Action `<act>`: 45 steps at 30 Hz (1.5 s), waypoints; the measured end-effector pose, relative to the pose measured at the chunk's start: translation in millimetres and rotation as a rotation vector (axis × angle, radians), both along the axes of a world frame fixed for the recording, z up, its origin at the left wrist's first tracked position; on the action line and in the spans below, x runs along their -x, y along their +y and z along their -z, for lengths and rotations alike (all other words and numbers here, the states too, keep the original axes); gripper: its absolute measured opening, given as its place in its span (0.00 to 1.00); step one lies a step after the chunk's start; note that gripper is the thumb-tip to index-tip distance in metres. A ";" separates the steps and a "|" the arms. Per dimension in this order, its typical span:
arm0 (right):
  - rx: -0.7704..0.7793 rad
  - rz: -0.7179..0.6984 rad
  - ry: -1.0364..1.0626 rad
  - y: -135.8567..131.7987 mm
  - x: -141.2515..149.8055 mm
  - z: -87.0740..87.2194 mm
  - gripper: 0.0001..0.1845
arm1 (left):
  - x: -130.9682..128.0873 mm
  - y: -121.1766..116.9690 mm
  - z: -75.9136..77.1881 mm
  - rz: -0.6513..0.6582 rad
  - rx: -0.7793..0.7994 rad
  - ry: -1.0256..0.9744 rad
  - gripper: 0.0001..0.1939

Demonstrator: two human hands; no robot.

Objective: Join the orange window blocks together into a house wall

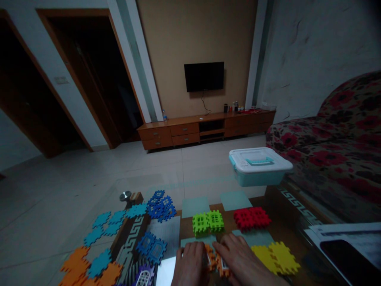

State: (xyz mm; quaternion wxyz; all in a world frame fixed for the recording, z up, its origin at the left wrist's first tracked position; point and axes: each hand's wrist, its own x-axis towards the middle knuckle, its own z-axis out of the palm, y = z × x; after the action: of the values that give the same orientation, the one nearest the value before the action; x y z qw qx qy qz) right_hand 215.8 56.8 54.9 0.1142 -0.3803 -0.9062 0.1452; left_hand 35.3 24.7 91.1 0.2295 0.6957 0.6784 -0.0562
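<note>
Tile material: smooth, matte, plastic-looking squares with toothed edges; several have window-like openings.
Held area: orange window tiles [211, 258] lie at the near middle of the glass-topped table [205, 194], between the two hands and partly covered by them.
Left hand: back up, fingers together and bent down at the left side of the orange window tiles; whether it grips cannot be told.
Left hand position: near the bottom edge of the view, the left hand [189, 262] beside a white sheet [166, 272].
Right hand: the right hand [238, 254] reaches in from the lower right, back up, thumb and fingers angled left, fingertips touching the orange window tiles; how firmly they close is hidden.
Beyond the hands: lime-green window tiles [207, 222] and red tiles [251, 218], in side-by-side groups.
Right of the hands: yellow tiles [276, 257], toothed, overlapping.
Left of the hands: blue window tiles [152, 248], a purple window tile [145, 276], a loose heap of dark-blue tiles [161, 206], solid teal tiles [117, 217] and flat orange tiles [75, 264].
Container: rectangular storage box [258, 178], teal body, white lid on, teal handle; contents cannot be made out.
Right edge: dark, glossy phone [348, 260] on printed papers [357, 234], near the floral-patterned sofa [333, 147].
</note>
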 end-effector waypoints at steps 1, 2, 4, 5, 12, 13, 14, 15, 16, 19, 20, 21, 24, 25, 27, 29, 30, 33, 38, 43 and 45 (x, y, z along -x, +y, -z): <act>0.003 0.005 0.001 0.4 -0.1 0.7 0.39 | -0.4 0.3 0.6 0.005 0.006 0.007 0.29; 0.008 0.009 0.004 0.7 0.0 0.8 0.38 | -0.7 0.4 0.9 0.010 0.004 0.012 0.28; 0.022 0.013 0.015 1.2 0.4 0.0 0.37 | -1.1 0.5 0.4 0.013 -0.016 0.010 0.25; 0.034 0.014 0.018 1.4 0.7 -0.8 0.36 | -1.4 0.7 -0.1 0.012 -0.034 0.003 0.24; 0.079 0.032 0.003 3.3 -0.6 0.9 0.39 | -6.0 4.5 3.4 0.049 -0.096 -0.052 0.23; 0.085 0.033 0.004 3.8 -1.0 2.3 0.39 | -6.6 5.1 6.0 0.047 -0.087 -0.049 0.23; 0.088 0.035 0.008 4.5 -1.3 3.4 0.39 | -7.0 5.5 9.0 0.044 -0.087 -0.044 0.23; 0.089 0.038 0.012 5.2 -1.4 4.1 0.39 | -7.1 5.7 12.3 0.042 -0.091 -0.039 0.23; 0.092 0.042 0.013 6.0 -1.3 4.2 0.39 | -6.9 5.9 15.7 0.042 -0.097 -0.039 0.24; 0.129 0.043 0.006 7.9 0.2 0.0 0.37 | -4.8 6.2 24.2 0.049 -0.118 -0.045 0.28; 0.145 0.040 0.002 8.5 1.0 -2.6 0.37 | -3.8 6.2 25.8 0.054 -0.121 -0.051 0.29; 0.157 0.033 0.001 8.9 2.0 -5.5 0.38 | -2.8 6.3 26.6 0.061 -0.118 -0.058 0.29; 0.179 0.009 0.011 9.4 4.7 -13.5 0.40 | 0.3 6.1 25.5 0.077 -0.096 -0.076 0.29; 0.186 0.002 0.013 9.2 5.4 -15.4 0.39 | 1.3 5.9 24.9 0.076 -0.087 -0.081 0.28; 0.192 -0.001 0.012 8.5 5.9 -17.7 0.39 | 3.2 5.1 24.7 0.063 -0.083 -0.090 0.29; 0.193 0.000 0.009 7.5 5.4 -19.1 0.38 | 4.9 4.1 26.5 0.052 -0.093 -0.097 0.30; 0.193 0.000 0.010 6.9 4.8 -19.9 0.38 | 5.7 3.6 27.8 0.051 -0.101 -0.100 0.31; 0.206 -0.005 0.020 4.9 2.6 -24.0 0.37 | 7.7 2.6 31.6 0.046 -0.116 -0.105 0.31; 0.253 -0.013 0.008 2.6 3.0 -32.0 0.35 | 8.9 2.3 33.1 0.050 -0.108 -0.129 0.39; 0.250 -0.008 0.022 3.3 7.4 -31.0 0.33 | 8.0 2.7 35.7 0.036 -0.130 -0.129 0.36; 0.254 -0.009 0.024 3.2 8.3 -30.9 0.33 | 7.9 3.3 37.4 0.038 -0.120 -0.118 0.34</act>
State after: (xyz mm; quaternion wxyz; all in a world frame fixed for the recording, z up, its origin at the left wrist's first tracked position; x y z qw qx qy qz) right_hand 207.5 60.0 85.8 0.0753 -0.3857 -0.8809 0.2638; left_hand 27.4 28.0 53.6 0.2259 0.7231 0.6524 0.0210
